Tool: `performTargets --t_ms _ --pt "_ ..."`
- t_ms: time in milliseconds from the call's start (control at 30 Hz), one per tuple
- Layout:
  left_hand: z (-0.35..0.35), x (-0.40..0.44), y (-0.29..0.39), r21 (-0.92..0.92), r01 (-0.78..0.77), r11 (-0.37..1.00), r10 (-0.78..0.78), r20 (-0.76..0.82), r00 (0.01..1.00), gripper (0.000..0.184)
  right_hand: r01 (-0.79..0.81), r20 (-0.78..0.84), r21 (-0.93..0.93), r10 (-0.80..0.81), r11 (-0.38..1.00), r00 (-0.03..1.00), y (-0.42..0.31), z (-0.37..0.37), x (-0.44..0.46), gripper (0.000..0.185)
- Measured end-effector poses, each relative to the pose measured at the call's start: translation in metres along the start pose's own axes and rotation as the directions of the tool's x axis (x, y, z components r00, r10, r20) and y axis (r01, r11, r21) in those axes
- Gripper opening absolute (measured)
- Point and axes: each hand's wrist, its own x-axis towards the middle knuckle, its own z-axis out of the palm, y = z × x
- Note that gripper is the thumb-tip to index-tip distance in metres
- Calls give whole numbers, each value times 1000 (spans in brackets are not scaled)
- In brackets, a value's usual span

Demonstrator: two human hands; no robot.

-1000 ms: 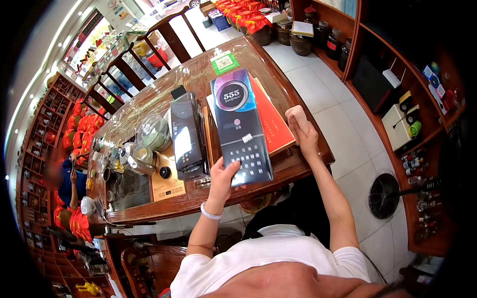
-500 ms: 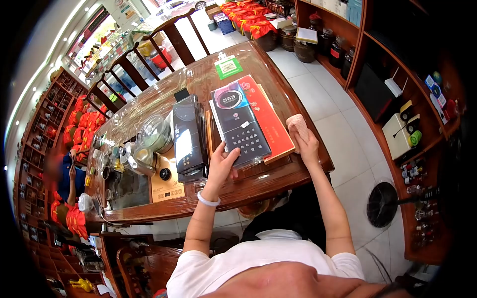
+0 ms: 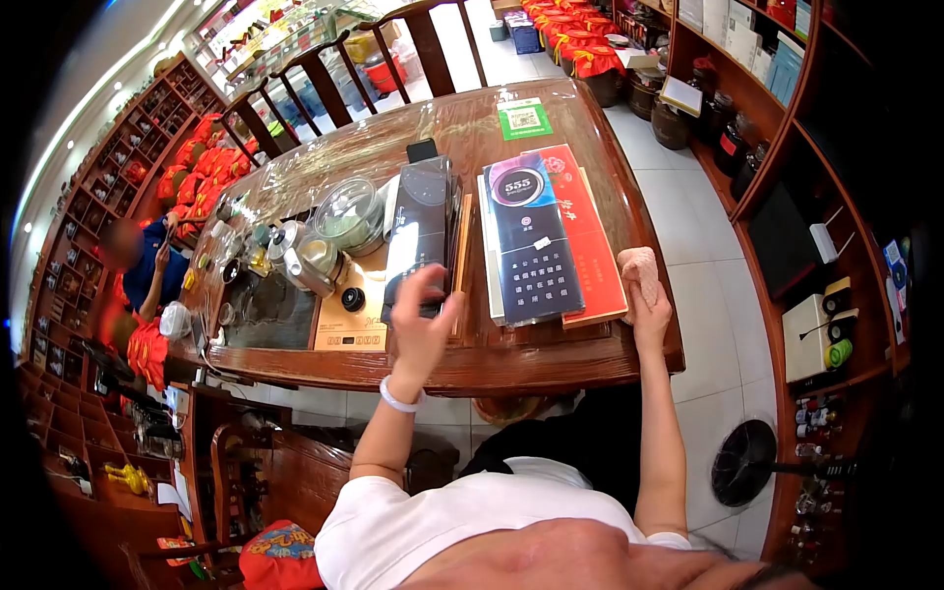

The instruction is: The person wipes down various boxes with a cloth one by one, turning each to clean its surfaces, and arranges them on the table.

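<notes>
Looks to me like a reach is the step in hand: the left hand (image 3: 421, 339), fingers spread and nothing in it, is over the near end of a long glossy black box (image 3: 423, 221), can't tell if touching. Gripping there calls for a wide span. The right hand (image 3: 649, 315) has a bunched pink textured cloth (image 3: 639, 267) at the worktop (image 3: 541, 364) edge. Count: one box, one cloth, one flat dark-blue "555" panel (image 3: 531, 251) between the hands, overlapping one flat red panel (image 3: 590, 246) beside the right.
</notes>
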Motion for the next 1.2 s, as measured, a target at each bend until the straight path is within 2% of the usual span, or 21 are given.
performTargets --t_ms 33,67,100,200,300,400,467,533,667,767,833,900,967,1000,1033,1100,1133,1200 --pt "-10 4 2 221 -53 974 67 -60 996 48 -1 5 -1 1 1000 1000 1 0 0 32" --pt "-14 9 -8 266 -59 962 88 -96 992 64 0 0 -8 0 1000 1000 0 0 0 32" --pt "-17 8 -14 267 -59 962 87 -95 992 64 2 -7 -13 -2 1000 1000 0 0 0 32" --pt "-20 5 -31 433 -36 901 53 -25 998 88 8 -15 -13 -8 1000 1000 1 0 0 32" --pt "-12 -3 -38 508 -28 861 79 -78 994 88 6 7 3 -6 1000 1000 2 -1 0 32" --pt "-7 -3 -42 486 2 874 69 -128 989 87 -35 29 -75 37 997 999 2 -3 0 32" --pt "-4 -2 -41 491 2 871 74 -136 988 87 -19 13 -50 20 999 1000 4 -1 0 31" --pt "-2 -2 -38 504 14 864 98 -196 976 78 -4 -5 -24 4 1000 1000 7 0 0 31" --pt "-3 0 -45 495 -12 869 119 -185 975 72 -20 16 -18 20 1000 1000 3 0 0 32" --pt "-9 1 -44 287 -43 957 122 -265 956 60 -29 6 -9 29 1000 1000 -1 0 -2 33" --pt "-12 2 -50 78 40 996 -12 -334 943 59 -15 -15 5 15 1000 1000 -4 -1 -3 33" --pt "-16 3 -45 -134 119 984 -159 -345 925 50 -47 10 -26 47 999 999 -7 -2 -2 41" --pt "-25 7 -47 -524 210 825 -412 -305 859 43 -45 12 -19 45 999 999 -4 -1 -2 41" --pt "-32 10 -36 -608 281 743 -536 -289 793 35 -44 11 -13 44 999 999 -2 -2 -1 41" --pt "-41 8 -43 -699 297 650 -591 -219 776 34 -45 8 -15 45 999 999 -1 -2 -1 41" --pt "-54 8 -47 -816 314 486 -651 -98 752 42 -32 22 37 31 999 999 -3 -1 -1 40" --pt "-56 7 -47 -815 314 487 -651 -99 753 42 -32 22 38 31 999 999 -3 -1 -1 40" --pt "-61 4 -42 -928 303 216 -620 110 777 50 -27 -12 -58 26 998 1000 -2 0 -1 39"
